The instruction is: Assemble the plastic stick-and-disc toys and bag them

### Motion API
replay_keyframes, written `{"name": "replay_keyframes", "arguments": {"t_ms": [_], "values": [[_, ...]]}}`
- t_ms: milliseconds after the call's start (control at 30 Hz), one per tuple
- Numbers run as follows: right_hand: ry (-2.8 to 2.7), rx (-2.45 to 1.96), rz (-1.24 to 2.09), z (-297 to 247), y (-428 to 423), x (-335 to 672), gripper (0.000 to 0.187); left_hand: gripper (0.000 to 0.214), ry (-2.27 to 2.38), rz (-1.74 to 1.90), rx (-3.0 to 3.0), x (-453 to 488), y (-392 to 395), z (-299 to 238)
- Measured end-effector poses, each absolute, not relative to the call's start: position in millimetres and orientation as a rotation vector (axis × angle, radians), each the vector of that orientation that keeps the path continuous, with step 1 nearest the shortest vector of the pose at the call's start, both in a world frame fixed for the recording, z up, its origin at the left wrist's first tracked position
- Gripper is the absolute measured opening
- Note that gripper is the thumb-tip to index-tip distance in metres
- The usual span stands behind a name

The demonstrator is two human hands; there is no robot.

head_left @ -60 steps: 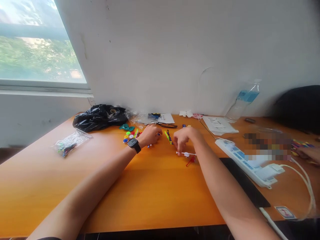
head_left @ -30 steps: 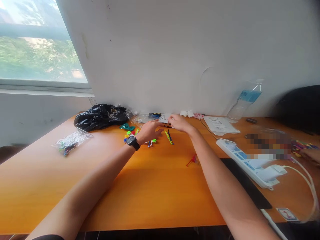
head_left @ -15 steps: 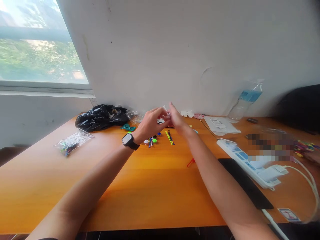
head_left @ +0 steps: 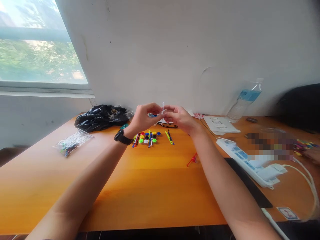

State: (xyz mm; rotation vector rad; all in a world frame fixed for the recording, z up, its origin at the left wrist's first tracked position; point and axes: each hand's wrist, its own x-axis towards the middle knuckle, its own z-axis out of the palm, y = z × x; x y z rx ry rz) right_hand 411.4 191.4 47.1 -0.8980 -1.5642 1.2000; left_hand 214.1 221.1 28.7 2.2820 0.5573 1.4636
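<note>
Both my hands are raised above the orange table and meet in front of the wall. My left hand, with a black watch on the wrist, and my right hand pinch a small white plastic stick piece between their fingertips. Under them lie several small coloured round caps and thin coloured sticks. A red stick piece lies alone nearer to me.
A black plastic bag and a clear bag of parts lie at the left. Papers, a water bottle and a white power strip with its cable are at the right. Another person's hand shows at the far right edge.
My hands left the table, the right one taking up the white piece, and rose together to hold it in the air. The coloured caps under my left hand have come into view.
</note>
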Motion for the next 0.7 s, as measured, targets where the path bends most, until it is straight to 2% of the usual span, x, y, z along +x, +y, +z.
{"name": "replay_keyframes", "arguments": {"t_ms": [167, 333, 433, 600, 700], "values": [[-1.537, -0.899, 1.233, 31, 203, 415, 0.028, 0.021, 0.565, 1.358, 2.336, 215, 224, 24], [-1.676, -1.003, 1.217, 14, 214, 415, 0.017, 0.017, 0.593, 1.235, 2.321, 215, 231, 13], [-1.787, -1.198, 1.046, 2, 221, 419, 0.013, 0.019, 0.623, 1.087, 2.298, 214, 238, 2], [-2.054, -1.845, 0.684, -15, 235, 434, 0.005, 0.016, 0.755, 0.815, 2.407, 226, 239, -27], [-2.066, -2.005, 0.647, -23, 240, 442, 0.004, 0.015, 0.701, 0.669, 2.514, 238, 234, -48]]}}
